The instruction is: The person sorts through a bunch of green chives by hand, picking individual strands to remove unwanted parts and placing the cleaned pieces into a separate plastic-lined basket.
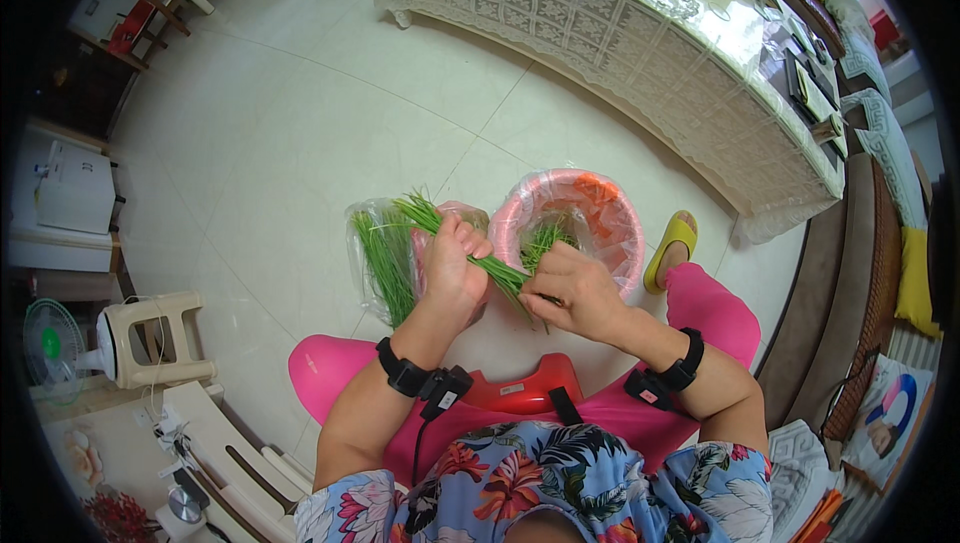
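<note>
My left hand [457, 262] is closed around a bunch of long thin green stalks [418, 211] that look like garlic chives. The bunch slants down to the right, towards my right hand [574, 292]. With bent fingers, my right hand pinches the lower ends of the bunch. Behind it stands a pink waste bin [512, 205] lined with a clear bag, with green trimmings [546, 240] inside. More of the stalks [385, 269] lie in a clear plastic bag [358, 243] on the floor, left of my left hand. A second, pinkish bag is partly hidden behind that hand.
A red plastic stool [517, 389] shows between my knees. Ahead stands a long table under a lace cloth [600, 25]. A brown sofa [832, 280] runs along the right. At left are a beige stool [154, 340] and a small fan [52, 348]. Pale tiles [300, 115] cover the floor.
</note>
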### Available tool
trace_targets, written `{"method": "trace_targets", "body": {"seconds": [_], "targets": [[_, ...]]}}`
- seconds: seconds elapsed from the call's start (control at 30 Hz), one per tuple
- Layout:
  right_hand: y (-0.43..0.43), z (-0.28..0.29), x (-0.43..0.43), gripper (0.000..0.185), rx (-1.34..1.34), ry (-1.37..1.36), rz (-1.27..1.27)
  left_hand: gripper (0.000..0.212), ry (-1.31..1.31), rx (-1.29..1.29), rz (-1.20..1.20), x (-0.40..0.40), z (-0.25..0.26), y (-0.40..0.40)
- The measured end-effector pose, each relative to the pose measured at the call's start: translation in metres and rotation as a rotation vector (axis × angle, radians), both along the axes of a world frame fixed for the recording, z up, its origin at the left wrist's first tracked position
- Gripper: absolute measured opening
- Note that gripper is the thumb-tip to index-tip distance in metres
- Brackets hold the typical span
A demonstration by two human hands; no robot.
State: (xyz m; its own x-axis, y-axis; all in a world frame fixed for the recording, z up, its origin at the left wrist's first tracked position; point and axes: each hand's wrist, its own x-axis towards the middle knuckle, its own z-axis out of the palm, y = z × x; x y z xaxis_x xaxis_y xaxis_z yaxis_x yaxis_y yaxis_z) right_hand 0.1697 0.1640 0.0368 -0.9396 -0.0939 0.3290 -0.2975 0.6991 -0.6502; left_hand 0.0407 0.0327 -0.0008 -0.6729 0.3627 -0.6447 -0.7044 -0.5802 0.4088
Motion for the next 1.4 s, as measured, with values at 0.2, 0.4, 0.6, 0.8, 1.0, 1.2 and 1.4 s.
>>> {"method": "trace_targets", "body": {"seconds": [0.2,0.4,0.6,0.8,1.0,1.2,1.4], "targets": [[0.0,0.006,-0.003,0.008,0.012,0.211,0.108,0.024,-0.034,0.025,-0.018,0.003,-0.001,-0.001],[0.007,0.012,-0.001,0.01,-0.126,0.348,0.001,0.025,-0.037,0.056,-0.019,0.004,0.005,-0.001],[0.011,0.015,-0.001,0.011,-0.115,0.356,0.017,0.024,-0.023,0.099,-0.021,0.003,0.004,-0.002],[0.021,0.016,0.0,0.007,-0.233,0.372,-0.155,0.022,-0.031,0.116,0.03,-0.003,0.0,-0.005],[0.037,0.004,-0.007,0.007,-0.047,0.107,-0.322,0.024,0.037,0.268,-0.037,-0.006,0.005,-0.007],[0.04,0.004,-0.001,0.015,0.009,-0.263,-0.339,0.028,0.093,0.345,-0.082,-0.006,0.014,-0.005],[0.039,0.019,-0.005,0.016,-0.075,0.107,-0.202,0.024,0.102,0.414,-0.089,-0.008,0.014,-0.005]]}}
